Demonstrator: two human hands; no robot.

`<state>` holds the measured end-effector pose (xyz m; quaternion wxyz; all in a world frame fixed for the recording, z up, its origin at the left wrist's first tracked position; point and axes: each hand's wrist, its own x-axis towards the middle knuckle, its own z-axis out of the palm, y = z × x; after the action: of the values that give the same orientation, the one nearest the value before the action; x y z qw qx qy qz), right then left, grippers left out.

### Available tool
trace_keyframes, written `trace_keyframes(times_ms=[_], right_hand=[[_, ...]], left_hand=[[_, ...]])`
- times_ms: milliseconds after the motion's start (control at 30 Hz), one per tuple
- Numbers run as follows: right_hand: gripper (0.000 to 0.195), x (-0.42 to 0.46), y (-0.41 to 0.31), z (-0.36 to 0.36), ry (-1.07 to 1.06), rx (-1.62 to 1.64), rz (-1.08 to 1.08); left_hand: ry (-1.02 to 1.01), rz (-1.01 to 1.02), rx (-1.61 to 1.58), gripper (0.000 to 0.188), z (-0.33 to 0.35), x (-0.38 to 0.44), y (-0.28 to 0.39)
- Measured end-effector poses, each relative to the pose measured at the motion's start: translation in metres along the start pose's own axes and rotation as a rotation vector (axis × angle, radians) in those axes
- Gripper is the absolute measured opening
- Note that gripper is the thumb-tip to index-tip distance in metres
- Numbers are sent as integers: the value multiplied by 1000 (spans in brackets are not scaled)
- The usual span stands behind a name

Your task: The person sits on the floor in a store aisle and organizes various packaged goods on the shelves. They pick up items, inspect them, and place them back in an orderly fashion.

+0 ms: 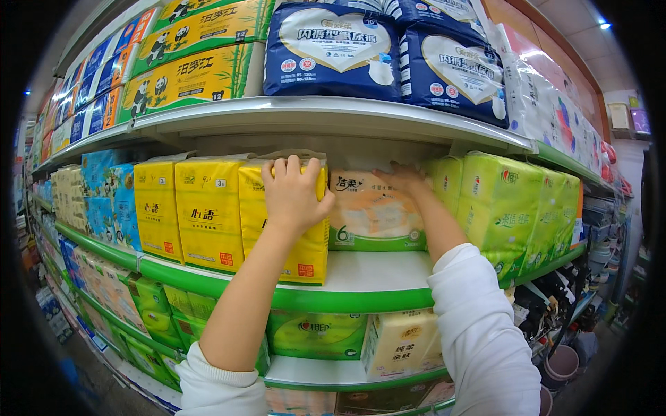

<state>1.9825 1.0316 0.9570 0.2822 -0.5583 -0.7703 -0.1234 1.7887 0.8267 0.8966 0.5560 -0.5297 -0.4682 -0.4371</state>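
My left hand (297, 195) grips the upper right part of a yellow plastic-wrapped tissue pack (307, 249) at the front of the middle shelf. Its fingers curl over the top, and the thumb lies at the right side. Two similar yellow packs (208, 218) stand upright to the left. My right hand (406, 176) reaches deeper, at the top edge of a peach-and-green tissue pack (377, 213) set further back. Its fingers are shadowed, and their grip is unclear. Right of that arm stand light-green tissue packs (499, 208).
Overhead, the upper shelf's edge (333, 106) carries blue adult-diaper packs (333, 52) and panda-printed tissue packs (192, 78). Below the green shelf edge (354, 300) sit a green tissue pack (317, 333) and a cream pack (400, 343). Buckets (562, 361) stand at lower right.
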Motion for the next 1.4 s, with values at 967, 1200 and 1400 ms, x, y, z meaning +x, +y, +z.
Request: trace_keyframes(times_ms=[967,1200,1400], right_hand=[[23,21,34,-11,299,295,-592],[23,0,38,-40,294,485,-588],[24,-23,25,-58,250,426,-601]], left_hand=[[44,59,105,40,9,-3,2],[18,34,115,41,14,-2,6],[6,44,126,41,9,-3,-3]])
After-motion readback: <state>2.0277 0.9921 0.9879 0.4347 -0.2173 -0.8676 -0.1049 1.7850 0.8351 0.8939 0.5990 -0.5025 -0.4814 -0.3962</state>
